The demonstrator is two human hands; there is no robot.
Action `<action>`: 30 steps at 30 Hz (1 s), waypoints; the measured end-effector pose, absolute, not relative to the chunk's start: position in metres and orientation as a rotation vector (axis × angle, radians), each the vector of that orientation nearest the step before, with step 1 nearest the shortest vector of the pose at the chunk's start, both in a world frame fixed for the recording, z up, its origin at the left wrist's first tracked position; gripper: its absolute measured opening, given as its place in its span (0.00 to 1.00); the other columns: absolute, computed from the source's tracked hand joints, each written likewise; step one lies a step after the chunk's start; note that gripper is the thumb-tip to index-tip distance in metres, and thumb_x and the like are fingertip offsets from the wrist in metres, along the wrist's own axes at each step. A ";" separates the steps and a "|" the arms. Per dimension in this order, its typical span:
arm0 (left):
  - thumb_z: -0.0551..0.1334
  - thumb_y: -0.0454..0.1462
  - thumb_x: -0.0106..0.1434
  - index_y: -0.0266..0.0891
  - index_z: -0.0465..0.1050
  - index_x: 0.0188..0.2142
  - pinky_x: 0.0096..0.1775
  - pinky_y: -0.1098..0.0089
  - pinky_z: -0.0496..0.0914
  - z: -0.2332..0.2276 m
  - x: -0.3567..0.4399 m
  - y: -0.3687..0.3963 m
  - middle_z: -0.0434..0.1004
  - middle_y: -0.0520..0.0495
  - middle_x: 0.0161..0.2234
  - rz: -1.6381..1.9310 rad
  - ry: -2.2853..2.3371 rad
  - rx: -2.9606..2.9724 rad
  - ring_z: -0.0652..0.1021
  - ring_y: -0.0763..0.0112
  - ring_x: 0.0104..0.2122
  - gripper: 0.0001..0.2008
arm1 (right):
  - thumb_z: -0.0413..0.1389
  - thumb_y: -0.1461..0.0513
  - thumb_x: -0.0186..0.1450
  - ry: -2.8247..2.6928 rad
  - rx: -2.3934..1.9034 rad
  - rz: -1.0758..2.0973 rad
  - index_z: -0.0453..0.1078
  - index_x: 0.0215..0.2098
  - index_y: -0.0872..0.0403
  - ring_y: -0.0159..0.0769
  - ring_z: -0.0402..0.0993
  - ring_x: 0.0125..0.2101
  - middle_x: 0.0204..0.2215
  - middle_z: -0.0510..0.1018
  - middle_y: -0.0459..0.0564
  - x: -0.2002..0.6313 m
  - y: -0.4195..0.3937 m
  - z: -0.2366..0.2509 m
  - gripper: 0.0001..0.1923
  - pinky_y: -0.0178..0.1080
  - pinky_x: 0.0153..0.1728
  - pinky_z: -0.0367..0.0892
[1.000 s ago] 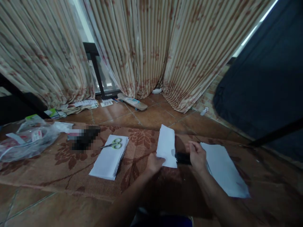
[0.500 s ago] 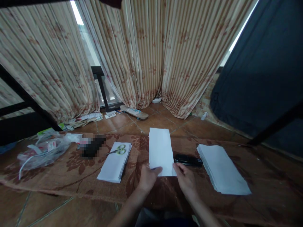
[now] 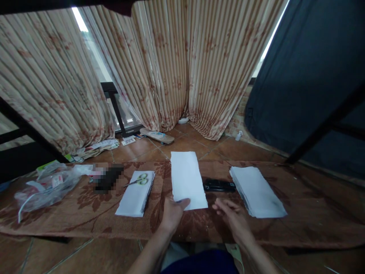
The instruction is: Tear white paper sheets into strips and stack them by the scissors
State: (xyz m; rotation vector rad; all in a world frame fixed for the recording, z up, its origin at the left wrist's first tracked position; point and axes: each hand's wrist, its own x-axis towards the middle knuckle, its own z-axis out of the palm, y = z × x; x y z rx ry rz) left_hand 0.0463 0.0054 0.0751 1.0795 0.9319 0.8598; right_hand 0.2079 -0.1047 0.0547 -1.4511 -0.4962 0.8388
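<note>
My left hand (image 3: 173, 214) grips the lower left corner of a white sheet of paper (image 3: 186, 179), thumb on top. The sheet has rough, torn-looking side edges. To its right, my right hand (image 3: 229, 213) is apart from the paper, fingers loosely bent and holding nothing. A long glossy black object (image 3: 219, 185) lies beyond that hand; its kind is unclear. On the right rests a thick stack of white paper (image 3: 256, 192). A smaller stack (image 3: 132, 199) sits to the left, with green-handled scissors (image 3: 142, 180) on top.
A brown patterned cloth (image 3: 94, 213) covers the low table. At its left end are a clear plastic bag (image 3: 54, 186) and a blurred-out dark item (image 3: 109, 178). Past the far edge, a skateboard (image 3: 157, 136) lies on the tiled floor before long curtains (image 3: 159, 68).
My right hand has let go of the sheet's right edge and moved a little to the right. The left hand keeps its hold. The whole view has shifted slightly.
</note>
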 end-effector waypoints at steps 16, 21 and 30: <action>0.71 0.47 0.44 0.33 0.75 0.29 0.24 0.73 0.66 0.060 0.077 -0.037 0.77 0.47 0.24 0.562 0.820 1.106 0.74 0.71 0.22 0.20 | 0.59 0.44 0.51 -0.504 -1.573 0.800 0.75 0.34 0.54 0.37 0.72 0.26 0.25 0.78 0.47 0.213 -0.130 0.058 0.24 0.35 0.25 0.67; 0.69 0.50 0.44 0.35 0.72 0.30 0.23 0.75 0.63 0.031 0.072 -0.043 0.76 0.47 0.22 0.361 0.852 1.124 0.73 0.73 0.21 0.22 | 0.56 0.45 0.52 -0.498 -1.864 0.385 0.73 0.26 0.55 0.35 0.68 0.19 0.15 0.72 0.45 0.289 -0.155 0.059 0.21 0.35 0.20 0.62; 0.65 0.51 0.46 0.38 0.72 0.28 0.25 0.71 0.64 -0.003 0.067 -0.048 0.76 0.48 0.21 0.291 0.882 1.259 0.74 0.69 0.22 0.20 | 0.50 0.52 0.56 -0.544 -2.427 0.072 0.76 0.39 0.60 0.49 0.76 0.30 0.28 0.81 0.61 0.394 -0.184 0.033 0.23 0.43 0.30 0.66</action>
